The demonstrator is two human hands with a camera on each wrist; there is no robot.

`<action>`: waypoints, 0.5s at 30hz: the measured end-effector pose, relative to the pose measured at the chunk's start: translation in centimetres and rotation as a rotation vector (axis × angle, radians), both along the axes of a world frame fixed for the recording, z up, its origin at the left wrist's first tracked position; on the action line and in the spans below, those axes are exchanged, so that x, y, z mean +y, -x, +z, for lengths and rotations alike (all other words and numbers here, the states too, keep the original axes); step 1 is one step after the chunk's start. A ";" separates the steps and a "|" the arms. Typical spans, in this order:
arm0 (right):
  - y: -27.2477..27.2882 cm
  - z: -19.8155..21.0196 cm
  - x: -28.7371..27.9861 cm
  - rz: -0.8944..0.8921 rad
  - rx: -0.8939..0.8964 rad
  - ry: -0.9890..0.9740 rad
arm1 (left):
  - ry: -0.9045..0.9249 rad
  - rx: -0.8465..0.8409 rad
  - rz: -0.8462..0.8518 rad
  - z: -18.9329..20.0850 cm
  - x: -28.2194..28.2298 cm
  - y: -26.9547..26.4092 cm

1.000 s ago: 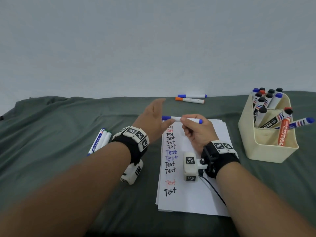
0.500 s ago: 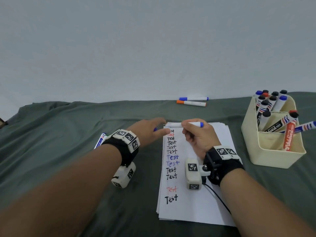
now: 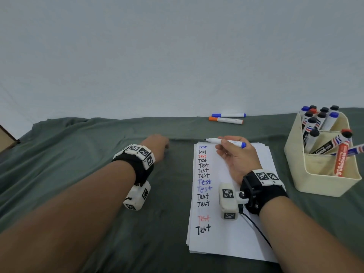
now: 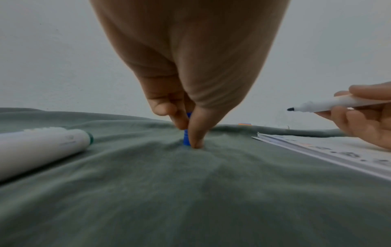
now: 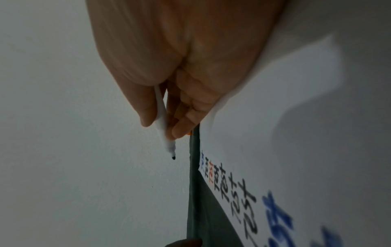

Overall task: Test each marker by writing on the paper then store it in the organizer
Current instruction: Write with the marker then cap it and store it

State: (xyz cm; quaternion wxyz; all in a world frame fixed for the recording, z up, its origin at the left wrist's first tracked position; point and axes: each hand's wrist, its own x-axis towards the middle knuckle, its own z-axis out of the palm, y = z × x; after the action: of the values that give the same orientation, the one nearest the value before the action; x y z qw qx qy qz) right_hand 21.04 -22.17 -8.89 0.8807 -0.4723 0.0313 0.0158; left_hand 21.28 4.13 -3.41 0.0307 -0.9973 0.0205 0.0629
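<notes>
My right hand (image 3: 234,154) grips an uncapped white marker with a blue end (image 3: 226,142), its dark tip pointing left just above the top edge of the paper (image 3: 232,233). The tip (image 5: 173,157) hangs clear of the sheet. The paper carries a column of "Test" words in black, red and blue. My left hand (image 3: 157,144) rests on the cloth left of the paper and pinches the blue cap (image 4: 186,140), standing it on the cloth. The cream organizer (image 3: 323,182) at the right holds several markers.
A blue-capped marker (image 3: 228,115) and an orange-capped marker (image 3: 225,120) lie by the wall at the back. Another white marker (image 4: 42,147) lies on the green cloth left of my left hand. A wall stands close behind the table.
The cap has come off the marker. My left hand carried it left and down onto the cloth. My right hand keeps the marker at the paper's top edge.
</notes>
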 end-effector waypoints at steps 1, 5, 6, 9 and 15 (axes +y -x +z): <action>0.1 0.1 0.0 0.003 0.002 -0.021 | 0.005 -0.002 0.012 0.0 -0.1 0.2; 0.3 0.6 -0.1 -0.008 0.024 -0.102 | -0.235 -0.266 0.067 0.6 -1.8 2.0; 0.3 0.7 -0.1 -0.015 0.030 -0.114 | -0.243 -0.331 0.023 0.5 -2.8 2.5; 0.4 0.9 0.0 -0.036 0.030 -0.121 | -0.086 -0.186 -0.203 -0.8 -5.7 3.6; 0.3 0.8 0.0 -0.101 0.049 -0.107 | 0.103 0.323 -0.167 -3.4 -7.6 3.9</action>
State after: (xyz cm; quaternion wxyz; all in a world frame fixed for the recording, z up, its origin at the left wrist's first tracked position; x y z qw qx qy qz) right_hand 20.72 -22.13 -8.04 0.9034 -0.4217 0.0758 -0.0156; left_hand 17.42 -3.43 -6.78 -0.0190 -0.9693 0.1113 0.2183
